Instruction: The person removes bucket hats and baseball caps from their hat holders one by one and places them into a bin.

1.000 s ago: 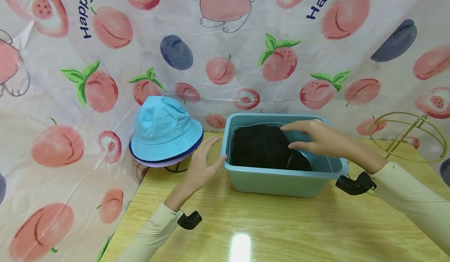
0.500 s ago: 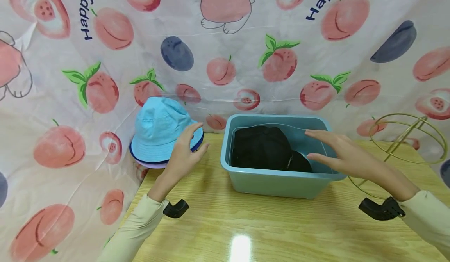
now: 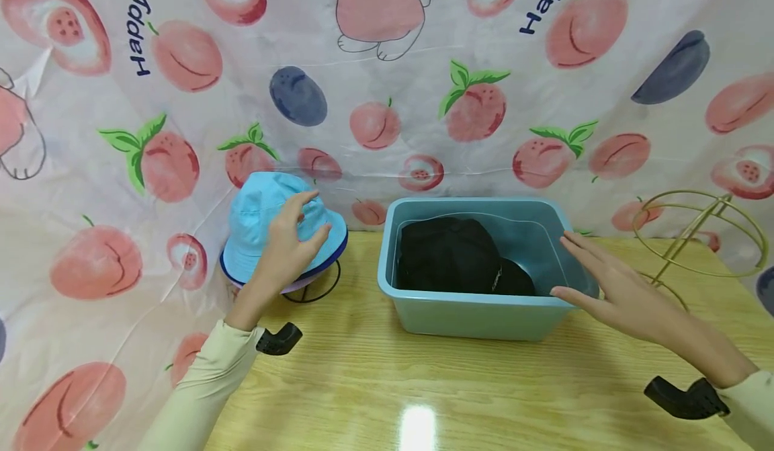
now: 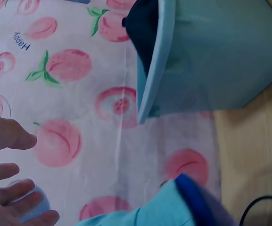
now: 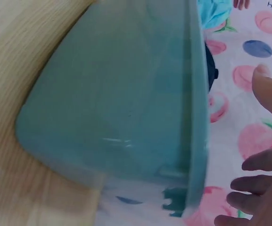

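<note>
A light blue bucket hat (image 3: pixel 254 202) tops a stack on the left, with dark blue and lilac brims showing under it. In the head view my left hand (image 3: pixel 285 253) overlaps this hat, fingers loosely bent and nothing held. The left wrist view shows the hand (image 4: pixel 13 183) above the hat (image 4: pixel 159 207); contact cannot be made out. A black cap (image 3: pixel 450 256) lies in the left part of a blue-green plastic bin (image 3: pixel 478 316). Near the bin's right end is my right hand (image 3: pixel 617 296), fingers extended and holding nothing.
A gold wire stand (image 3: pixel 683 236) stands at the right behind my right hand. Under the hat stack, a black wire base (image 3: pixel 314 296) rests on the wooden table (image 3: pixel 338 384). A fruit-print cloth (image 3: pixel 387 88) hangs behind.
My left hand has moved left from beside the bin to the hat stack. My right hand has drawn back rightward from over the black cap to the bin's right end.
</note>
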`<state>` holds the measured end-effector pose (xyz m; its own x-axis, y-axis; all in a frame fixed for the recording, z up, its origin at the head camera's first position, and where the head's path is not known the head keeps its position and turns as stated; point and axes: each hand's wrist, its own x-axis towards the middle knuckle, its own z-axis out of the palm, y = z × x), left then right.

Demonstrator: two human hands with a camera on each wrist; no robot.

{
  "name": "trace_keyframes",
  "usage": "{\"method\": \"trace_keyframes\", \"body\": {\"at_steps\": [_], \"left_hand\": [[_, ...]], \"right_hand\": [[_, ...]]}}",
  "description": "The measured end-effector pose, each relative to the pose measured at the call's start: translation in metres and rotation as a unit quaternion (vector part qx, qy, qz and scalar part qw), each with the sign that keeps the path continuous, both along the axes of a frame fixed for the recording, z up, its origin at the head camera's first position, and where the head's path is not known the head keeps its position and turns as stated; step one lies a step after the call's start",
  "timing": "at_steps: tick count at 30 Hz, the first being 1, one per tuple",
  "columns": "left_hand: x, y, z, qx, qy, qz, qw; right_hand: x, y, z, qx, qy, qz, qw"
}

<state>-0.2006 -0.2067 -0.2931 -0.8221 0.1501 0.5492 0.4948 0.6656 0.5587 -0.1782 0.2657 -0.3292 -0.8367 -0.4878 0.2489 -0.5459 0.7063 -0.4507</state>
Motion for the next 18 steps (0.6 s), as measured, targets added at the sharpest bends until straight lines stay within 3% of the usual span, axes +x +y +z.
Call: {"method": "trace_keyframes", "body": {"at_steps": [4, 11, 18], "left_hand": [[-0.005, -0.007, 0.01, -0.011, 0.005, 0.015, 0.9998], [-0.016, -0.024, 0.023, -0.027, 0.008, 0.054, 0.9982], [-0.022, -0.042, 0.034, -0.015, -0.005, 0.073, 0.9972]], "right_hand": [[0.003, 0.008, -0.009, 0.011, -0.009, -0.019, 1.0], [0.006, 0.012, -0.026, 0.051, 0.022, -0.046, 0.997], [0.009, 0.012, -0.034, 0.039, -0.036, -0.062, 0.997]]}}
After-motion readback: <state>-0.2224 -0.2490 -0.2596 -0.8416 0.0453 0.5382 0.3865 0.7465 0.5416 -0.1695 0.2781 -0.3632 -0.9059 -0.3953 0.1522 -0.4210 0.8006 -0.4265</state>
